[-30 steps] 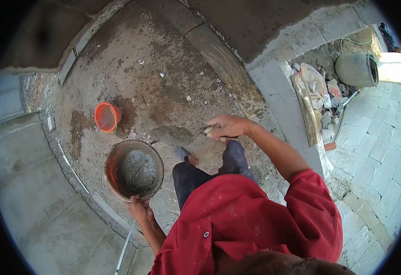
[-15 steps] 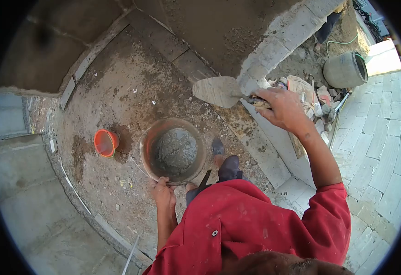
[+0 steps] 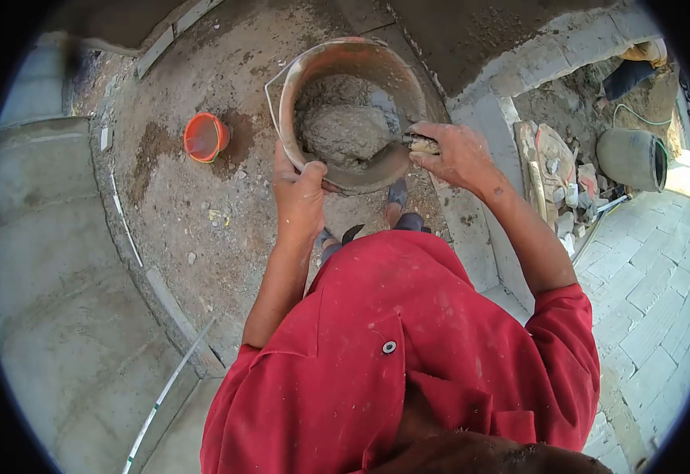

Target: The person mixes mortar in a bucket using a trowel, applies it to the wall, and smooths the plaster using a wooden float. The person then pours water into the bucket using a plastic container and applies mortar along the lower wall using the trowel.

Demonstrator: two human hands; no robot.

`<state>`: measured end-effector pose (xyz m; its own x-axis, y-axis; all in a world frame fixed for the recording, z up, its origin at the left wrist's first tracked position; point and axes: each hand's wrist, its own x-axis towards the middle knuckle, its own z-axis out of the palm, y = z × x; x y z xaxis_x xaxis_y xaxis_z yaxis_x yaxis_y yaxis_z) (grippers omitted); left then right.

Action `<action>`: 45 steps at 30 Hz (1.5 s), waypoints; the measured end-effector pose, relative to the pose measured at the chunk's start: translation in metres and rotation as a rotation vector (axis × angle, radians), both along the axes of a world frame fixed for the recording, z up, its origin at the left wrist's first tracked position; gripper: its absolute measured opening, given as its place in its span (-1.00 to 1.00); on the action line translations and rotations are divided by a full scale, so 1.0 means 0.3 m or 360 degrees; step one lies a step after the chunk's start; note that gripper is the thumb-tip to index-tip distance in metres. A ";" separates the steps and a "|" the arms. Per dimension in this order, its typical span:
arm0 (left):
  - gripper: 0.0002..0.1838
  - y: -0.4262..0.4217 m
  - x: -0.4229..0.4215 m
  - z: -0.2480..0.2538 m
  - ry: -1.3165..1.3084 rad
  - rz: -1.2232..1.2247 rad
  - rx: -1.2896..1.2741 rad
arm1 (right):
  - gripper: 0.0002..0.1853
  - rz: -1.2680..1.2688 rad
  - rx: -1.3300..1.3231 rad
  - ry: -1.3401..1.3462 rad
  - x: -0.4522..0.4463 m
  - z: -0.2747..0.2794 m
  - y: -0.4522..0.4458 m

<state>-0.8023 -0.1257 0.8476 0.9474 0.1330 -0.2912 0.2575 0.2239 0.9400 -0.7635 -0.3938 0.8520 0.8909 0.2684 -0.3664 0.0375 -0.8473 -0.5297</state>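
Note:
A large mud-coated bucket (image 3: 404,79) is tilted in front of me, with wet grey mortar (image 3: 341,133) inside. My left hand (image 3: 299,189) is closed on its near left rim, thumb over the edge. My right hand (image 3: 457,156) grips the trowel by its handle (image 3: 423,144) at the bucket's right rim. The trowel's blade points into the bucket and is mostly hidden against the mortar. The bucket's wire handle (image 3: 272,103) hangs out on the left side.
A small orange bucket (image 3: 205,137) stands on the dirt floor to the left. Rubble and sacks (image 3: 558,162) lie at the right, near a big grey barrel (image 3: 631,160). Block walls border both sides. Part of another person (image 3: 625,79) shows at upper right.
The big bucket has come up off the floor and tilted, held by my left hand. My right hand has brought the trowel down and left, from above the wall edge into the bucket.

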 end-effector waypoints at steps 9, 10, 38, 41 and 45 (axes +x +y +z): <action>-0.31 0.135 -0.054 -0.094 0.0158 0.0232 -0.0068 | -0.51 0.0215 0.0995 0.0386 0.087 0.200 -0.158; -0.32 0.142 -0.067 -0.117 0.0168 0.0255 -0.0047 | -0.54 0.0166 0.1065 0.0621 0.113 0.216 -0.219; -0.32 0.057 0.010 0.014 -0.0235 0.0158 -0.0010 | -0.65 0.0423 -0.0711 -0.1237 0.090 0.232 0.021; -0.34 0.045 0.014 0.007 -0.0394 0.0192 0.0038 | -0.61 0.0396 -0.0692 -0.0779 0.128 0.136 0.058; -0.35 0.074 0.021 -0.095 -0.0344 0.0212 0.0118 | -0.55 0.0529 -0.0188 -0.0307 0.103 -0.048 0.201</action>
<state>-0.7961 -0.1036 0.8190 0.9592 0.2744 -0.0686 0.0215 0.1709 0.9850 -0.7326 -0.3335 0.8377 0.8180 0.5196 -0.2466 0.4090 -0.8270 -0.3857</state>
